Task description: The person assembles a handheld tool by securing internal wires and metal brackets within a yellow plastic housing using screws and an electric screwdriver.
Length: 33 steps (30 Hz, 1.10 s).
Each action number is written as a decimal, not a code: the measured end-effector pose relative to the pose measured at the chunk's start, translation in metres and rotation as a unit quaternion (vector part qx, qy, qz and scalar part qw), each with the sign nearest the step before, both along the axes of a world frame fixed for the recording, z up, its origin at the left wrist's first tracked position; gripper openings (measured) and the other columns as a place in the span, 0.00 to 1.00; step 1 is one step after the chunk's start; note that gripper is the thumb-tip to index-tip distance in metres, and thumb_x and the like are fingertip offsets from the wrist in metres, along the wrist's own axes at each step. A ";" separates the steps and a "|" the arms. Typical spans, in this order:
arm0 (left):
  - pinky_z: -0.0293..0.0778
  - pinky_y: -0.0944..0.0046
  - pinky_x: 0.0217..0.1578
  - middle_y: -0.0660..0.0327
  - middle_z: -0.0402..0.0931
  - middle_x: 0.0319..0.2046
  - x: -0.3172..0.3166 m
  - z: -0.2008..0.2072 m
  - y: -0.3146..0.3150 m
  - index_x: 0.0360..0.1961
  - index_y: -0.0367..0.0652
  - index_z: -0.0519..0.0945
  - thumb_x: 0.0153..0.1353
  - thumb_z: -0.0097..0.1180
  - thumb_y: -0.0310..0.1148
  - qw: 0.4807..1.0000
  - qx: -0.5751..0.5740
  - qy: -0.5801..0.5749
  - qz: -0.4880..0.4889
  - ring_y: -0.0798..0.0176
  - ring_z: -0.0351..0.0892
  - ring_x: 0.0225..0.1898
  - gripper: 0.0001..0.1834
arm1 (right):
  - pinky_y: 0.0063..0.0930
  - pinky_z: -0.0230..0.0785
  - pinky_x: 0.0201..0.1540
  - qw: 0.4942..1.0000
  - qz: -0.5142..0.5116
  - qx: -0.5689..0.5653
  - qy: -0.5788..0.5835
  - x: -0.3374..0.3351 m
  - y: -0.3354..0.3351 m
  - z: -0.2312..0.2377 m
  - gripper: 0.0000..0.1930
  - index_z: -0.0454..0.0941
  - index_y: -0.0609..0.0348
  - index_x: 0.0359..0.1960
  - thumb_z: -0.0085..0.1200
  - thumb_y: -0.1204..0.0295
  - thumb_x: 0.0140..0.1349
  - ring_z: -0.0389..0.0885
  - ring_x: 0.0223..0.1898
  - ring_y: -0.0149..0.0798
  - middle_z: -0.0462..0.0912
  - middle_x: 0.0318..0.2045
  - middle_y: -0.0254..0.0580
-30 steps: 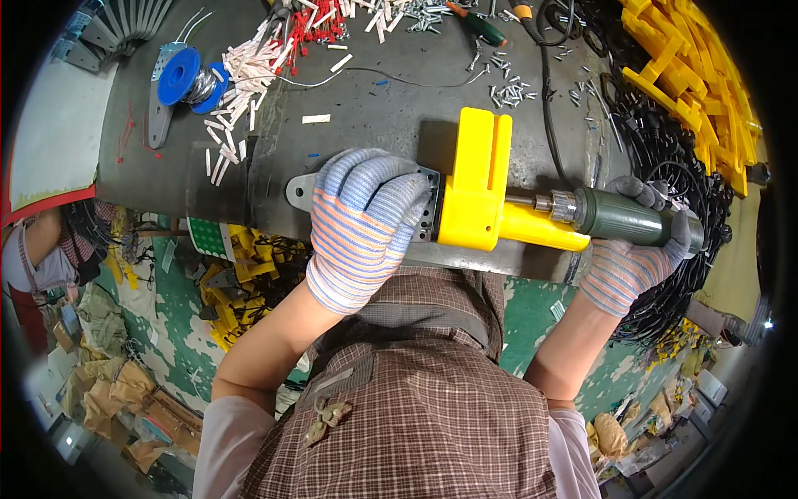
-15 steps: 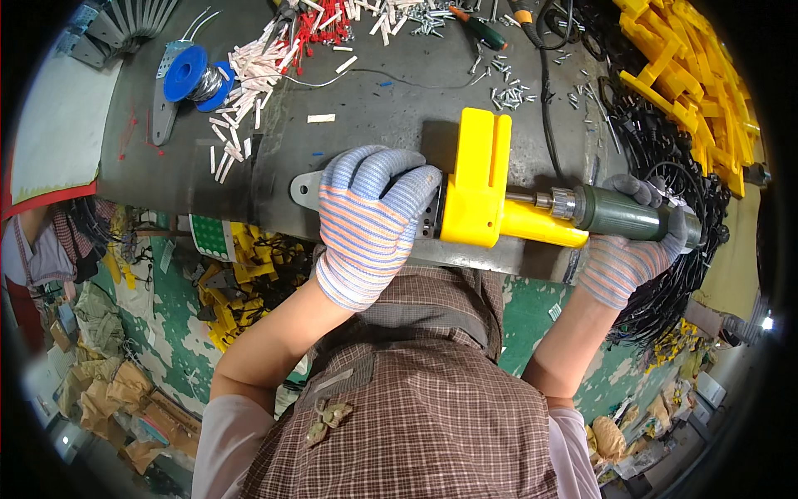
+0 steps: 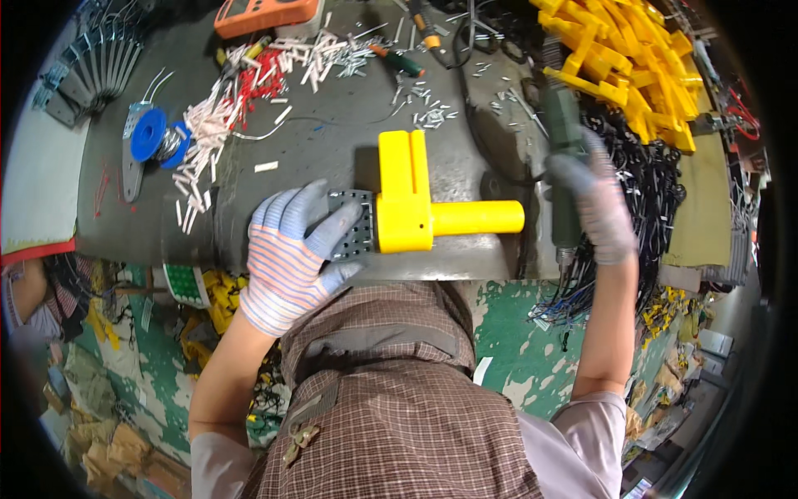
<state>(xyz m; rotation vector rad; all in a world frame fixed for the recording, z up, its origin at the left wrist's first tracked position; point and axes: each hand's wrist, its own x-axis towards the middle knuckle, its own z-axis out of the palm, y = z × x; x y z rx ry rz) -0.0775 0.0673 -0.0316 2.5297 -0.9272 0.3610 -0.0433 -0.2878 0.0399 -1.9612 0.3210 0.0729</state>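
On the bench in front of me lies a yellow plastic housing [image 3: 403, 204] with a round handle pointing right and a tall block standing out on its far side. A dark perforated metal plate [image 3: 356, 229] joins its left end. My left hand [image 3: 287, 249], in a striped glove, grips this plate, with fingers on top and the thumb at the near edge. To the right, my gloved right hand [image 3: 600, 195] is wrapped round a dark green power screwdriver [image 3: 564, 125], apart from the housing. Its tip points toward me, and motion blurs both.
A blue wire spool [image 3: 150, 135], white strips [image 3: 208, 129], red pieces [image 3: 264, 79] and loose screws [image 3: 436, 115] lie across the bench. An orange meter [image 3: 266, 15] sits at the back. Yellow parts [image 3: 623, 71] and black cables [image 3: 644, 179] are heaped on the right.
My right hand has drawn the screwdriver off the housing's handle side, rightward, and turned it upright in the picture. My left hand has shifted back, uncovering the perforated plate. The whole view has shifted.
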 end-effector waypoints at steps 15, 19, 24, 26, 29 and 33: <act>0.73 0.61 0.41 0.53 0.78 0.36 0.046 0.032 0.005 0.44 0.40 0.78 0.62 0.56 0.37 0.908 -0.144 0.391 -0.037 0.56 0.78 0.37 0.14 | 0.30 0.71 0.38 0.970 0.145 -0.102 -0.166 -0.032 0.065 -0.019 0.06 0.80 0.61 0.37 0.56 0.72 0.60 0.79 0.33 0.39 0.80 0.31 0.43; 0.71 0.53 0.45 0.52 0.76 0.40 0.038 0.015 -0.006 0.42 0.44 0.80 0.54 0.60 0.38 0.998 0.015 0.000 0.065 0.46 0.75 0.42 0.15 | 0.39 0.70 0.35 0.889 0.205 -0.341 -0.227 -0.033 0.060 -0.056 0.05 0.80 0.58 0.32 0.60 0.72 0.55 0.77 0.30 0.51 0.79 0.28 0.45; 0.65 0.46 0.52 0.56 0.72 0.42 0.006 0.033 -0.048 0.37 0.48 0.79 0.44 0.66 0.39 0.997 -0.056 -0.031 0.038 0.48 0.71 0.48 0.17 | 0.38 0.70 0.39 0.875 0.176 -0.313 -0.324 -0.017 0.080 -0.042 0.08 0.80 0.55 0.36 0.59 0.73 0.53 0.77 0.34 0.47 0.79 0.29 0.42; 0.64 0.43 0.54 0.59 0.72 0.40 0.007 0.019 -0.064 0.35 0.48 0.79 0.42 0.66 0.38 0.997 -0.036 -0.044 0.045 0.51 0.71 0.47 0.16 | 0.38 0.69 0.39 0.878 0.219 -0.284 -0.315 -0.014 0.092 -0.034 0.12 0.79 0.54 0.41 0.58 0.75 0.53 0.77 0.34 0.47 0.79 0.31 0.42; 0.66 0.43 0.53 0.60 0.73 0.38 0.009 0.006 -0.065 0.34 0.48 0.79 0.42 0.66 0.39 0.994 -0.086 -0.065 -0.034 0.51 0.72 0.45 0.16 | 0.40 0.69 0.40 0.882 0.267 -0.286 -0.264 -0.011 0.093 -0.036 0.13 0.80 0.52 0.42 0.58 0.70 0.54 0.77 0.36 0.47 0.79 0.32 0.42; 0.72 0.50 0.51 0.63 0.76 0.35 0.005 -0.005 -0.051 0.30 0.50 0.80 0.44 0.57 0.33 0.973 -0.125 -0.078 -0.176 0.59 0.75 0.39 0.09 | 0.40 0.67 0.38 0.860 0.310 -0.340 -0.222 -0.012 0.096 -0.043 0.09 0.78 0.52 0.34 0.56 0.64 0.53 0.76 0.35 0.46 0.76 0.28 0.40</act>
